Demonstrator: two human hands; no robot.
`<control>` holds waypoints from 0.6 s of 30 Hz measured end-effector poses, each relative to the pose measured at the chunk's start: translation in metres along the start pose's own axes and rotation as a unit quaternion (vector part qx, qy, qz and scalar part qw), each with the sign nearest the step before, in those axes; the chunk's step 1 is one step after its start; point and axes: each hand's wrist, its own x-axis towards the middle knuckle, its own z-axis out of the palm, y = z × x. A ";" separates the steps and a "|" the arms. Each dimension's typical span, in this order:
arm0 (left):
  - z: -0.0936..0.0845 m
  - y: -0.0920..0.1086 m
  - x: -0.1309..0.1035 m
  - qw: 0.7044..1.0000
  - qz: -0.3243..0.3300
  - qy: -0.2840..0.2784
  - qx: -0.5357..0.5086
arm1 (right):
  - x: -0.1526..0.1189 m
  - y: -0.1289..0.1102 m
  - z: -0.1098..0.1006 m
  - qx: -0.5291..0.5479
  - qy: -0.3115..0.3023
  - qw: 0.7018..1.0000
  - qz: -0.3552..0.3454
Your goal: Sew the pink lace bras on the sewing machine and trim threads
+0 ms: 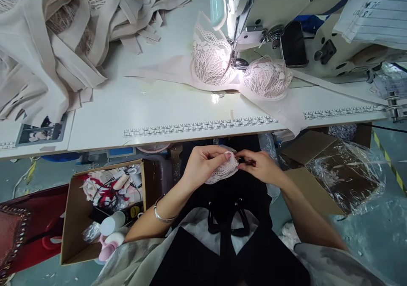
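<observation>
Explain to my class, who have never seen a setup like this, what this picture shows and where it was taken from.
There is no robot here: a person works with two bare hands. The single picture comes from a camera worn on the head, looking forward and down, so the arms reach in from the bottom.

The left hand holds a lace piece below the table edge; the fingertips of the right hand are at its side.

On the white table lies a pale bra, one part under the lit needle area of a sewing machine. A heap of beige fabric lies to the left, and a printed ruler runs along the front.
</observation>
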 end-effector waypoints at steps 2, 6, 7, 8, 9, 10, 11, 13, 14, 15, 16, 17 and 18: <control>-0.005 0.003 -0.001 1.000 0.017 -0.006 0.013 | -0.002 0.001 0.001 -0.026 -0.045 0.999 -0.001; -0.023 0.005 0.000 0.979 0.171 0.011 0.113 | -0.014 -0.024 -0.015 0.064 -0.066 0.981 -0.170; -0.026 0.004 0.001 0.971 0.206 -0.003 0.125 | -0.017 -0.033 -0.020 0.106 -0.068 0.967 -0.220; -0.027 0.001 0.005 0.964 0.226 -0.037 0.132 | -0.020 -0.041 -0.023 0.149 -0.080 0.951 -0.258; -0.027 -0.003 0.009 0.957 0.234 -0.091 0.144 | -0.023 -0.048 -0.025 0.185 -0.101 0.937 -0.277; -0.024 -0.007 0.014 0.945 0.234 -0.161 0.162 | -0.023 -0.053 -0.024 0.211 -0.120 0.930 -0.278; -0.019 -0.011 0.019 0.926 0.234 -0.232 0.186 | -0.023 -0.056 -0.022 0.224 -0.136 0.927 -0.266; -0.009 -0.018 0.028 0.887 0.246 -0.317 0.230 | -0.020 -0.055 -0.016 0.229 -0.151 0.932 -0.237; -0.006 -0.019 0.030 0.876 0.253 -0.329 0.245 | -0.018 -0.052 -0.012 0.226 -0.148 0.935 -0.231; -0.007 -0.018 0.030 0.873 0.259 -0.327 0.251 | -0.016 -0.050 -0.010 0.225 -0.143 0.936 -0.232; -0.013 -0.015 0.027 0.876 0.261 -0.317 0.254 | -0.015 -0.047 -0.009 0.226 -0.131 0.938 -0.230; -0.024 -0.011 0.020 0.887 0.253 -0.291 0.253 | -0.016 -0.045 -0.010 0.226 -0.107 0.943 -0.222; -0.040 -0.004 0.011 0.891 0.249 -0.276 0.260 | -0.016 -0.044 -0.012 0.226 -0.069 0.949 -0.209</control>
